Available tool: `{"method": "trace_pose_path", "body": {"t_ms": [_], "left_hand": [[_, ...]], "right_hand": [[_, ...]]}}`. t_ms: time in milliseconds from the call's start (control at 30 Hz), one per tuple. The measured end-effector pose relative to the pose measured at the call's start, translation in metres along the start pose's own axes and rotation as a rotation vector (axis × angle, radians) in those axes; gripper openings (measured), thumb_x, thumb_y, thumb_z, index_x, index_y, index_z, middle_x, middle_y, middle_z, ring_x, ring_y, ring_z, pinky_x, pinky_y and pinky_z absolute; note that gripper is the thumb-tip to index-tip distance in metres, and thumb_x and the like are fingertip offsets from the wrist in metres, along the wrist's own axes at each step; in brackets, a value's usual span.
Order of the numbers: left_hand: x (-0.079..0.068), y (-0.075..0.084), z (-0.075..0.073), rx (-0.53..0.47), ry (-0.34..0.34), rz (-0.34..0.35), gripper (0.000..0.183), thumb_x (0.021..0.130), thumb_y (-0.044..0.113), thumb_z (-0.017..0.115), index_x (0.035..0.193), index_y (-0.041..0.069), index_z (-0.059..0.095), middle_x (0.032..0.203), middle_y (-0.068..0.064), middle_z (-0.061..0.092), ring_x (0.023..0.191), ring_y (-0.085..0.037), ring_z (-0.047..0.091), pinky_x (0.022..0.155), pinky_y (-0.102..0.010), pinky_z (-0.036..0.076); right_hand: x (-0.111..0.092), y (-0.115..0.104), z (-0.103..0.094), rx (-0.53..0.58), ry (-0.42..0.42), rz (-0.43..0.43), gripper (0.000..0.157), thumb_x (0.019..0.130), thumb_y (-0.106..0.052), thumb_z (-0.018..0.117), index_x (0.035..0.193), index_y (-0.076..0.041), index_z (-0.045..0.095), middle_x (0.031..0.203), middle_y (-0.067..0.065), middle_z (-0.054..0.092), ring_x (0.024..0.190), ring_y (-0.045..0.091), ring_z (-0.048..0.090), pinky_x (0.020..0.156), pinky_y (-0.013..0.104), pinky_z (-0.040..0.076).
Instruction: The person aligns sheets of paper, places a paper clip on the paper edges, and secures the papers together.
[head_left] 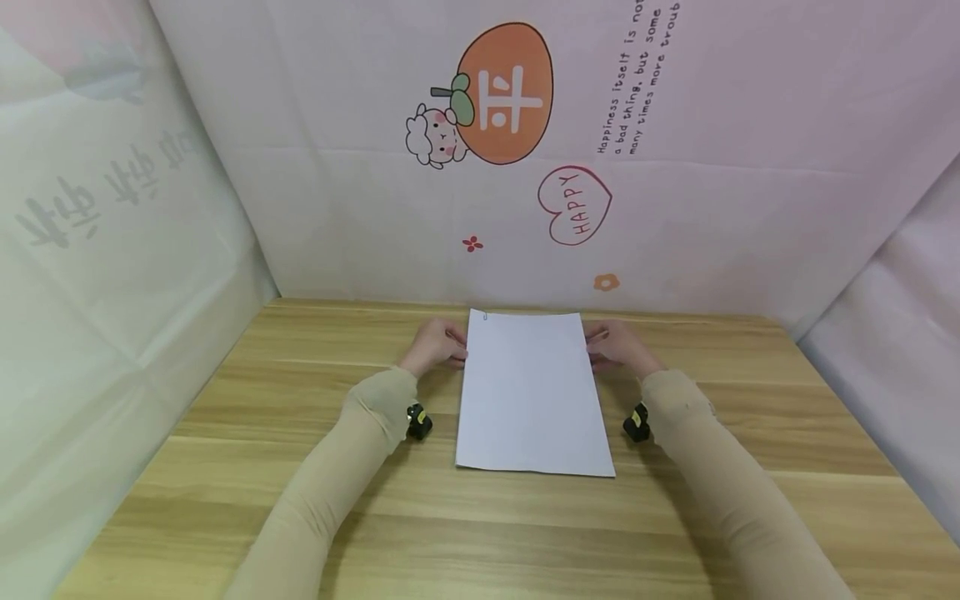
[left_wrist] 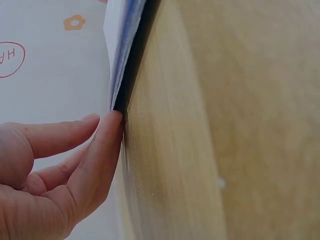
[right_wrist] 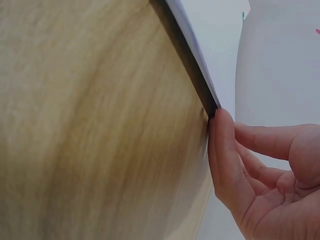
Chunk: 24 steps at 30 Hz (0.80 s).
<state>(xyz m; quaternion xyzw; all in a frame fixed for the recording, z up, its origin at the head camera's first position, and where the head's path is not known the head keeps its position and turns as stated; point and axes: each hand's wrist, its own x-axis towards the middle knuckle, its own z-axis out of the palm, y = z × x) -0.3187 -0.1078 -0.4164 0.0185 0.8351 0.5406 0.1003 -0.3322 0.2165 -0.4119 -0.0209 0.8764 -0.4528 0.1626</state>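
A stack of white paper [head_left: 534, 392] lies lengthwise on the wooden table, its far edge near the back wall. A small paper clip [head_left: 484, 316] sits at its far left corner. My left hand [head_left: 441, 343] is at the stack's left edge; in the left wrist view the fingertips [left_wrist: 114, 120] touch that edge, with the thumb held apart from the paper. Opposite it, my right hand [head_left: 617, 346] touches the right edge with its fingertips [right_wrist: 223, 120], and the thumb stays off the sheets. A dark band shows under the paper's edge in both wrist views.
The wooden table [head_left: 300, 442] reaches back to a printed cloth [head_left: 360, 225] hanging as a wall. More pale cloth [head_left: 112, 275] hangs at the left side and the right side. A small black camera [head_left: 419, 422] is worn at the left wrist, another camera [head_left: 637, 423] at the right.
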Motion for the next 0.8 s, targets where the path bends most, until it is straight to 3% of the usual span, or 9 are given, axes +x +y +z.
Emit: {"method": "trace_pose_path", "body": {"t_ms": [400, 600, 800], "left_hand": [[-0.002, 0.0, -0.005, -0.059, -0.014, -0.027, 0.021, 0.078, -0.011, 0.067, 0.098, -0.011, 0.061, 0.088, -0.014, 0.061, 0.073, -0.025, 0.066, 0.075, -0.037, 0.057], [-0.006, -0.001, -0.009, 0.079, 0.021, 0.006, 0.02, 0.084, 0.002, 0.065, 0.103, -0.005, 0.065, 0.098, -0.016, 0.065, 0.087, -0.028, 0.065, 0.075, -0.035, 0.055], [-0.014, 0.008, -0.011, 0.165, 0.125, 0.034, 0.027, 0.094, 0.022, 0.057, 0.114, 0.005, 0.064, 0.11, -0.011, 0.065, 0.1, -0.025, 0.06, 0.087, -0.037, 0.05]], "right_hand": [[0.005, 0.006, -0.004, 0.024, 0.005, -0.023, 0.036, 0.093, 0.0, 0.054, 0.124, 0.016, 0.044, 0.108, 0.03, 0.061, 0.082, 0.019, 0.066, 0.076, 0.036, 0.057], [-0.004, 0.009, -0.01, 0.029, 0.018, -0.001, 0.042, 0.095, -0.007, 0.053, 0.13, 0.013, 0.042, 0.113, 0.03, 0.061, 0.087, 0.021, 0.067, 0.079, 0.035, 0.056], [-0.021, 0.002, -0.016, -0.12, 0.117, 0.002, 0.052, 0.102, -0.03, 0.039, 0.138, 0.008, 0.038, 0.13, 0.031, 0.048, 0.113, 0.037, 0.054, 0.094, 0.045, 0.047]]}}
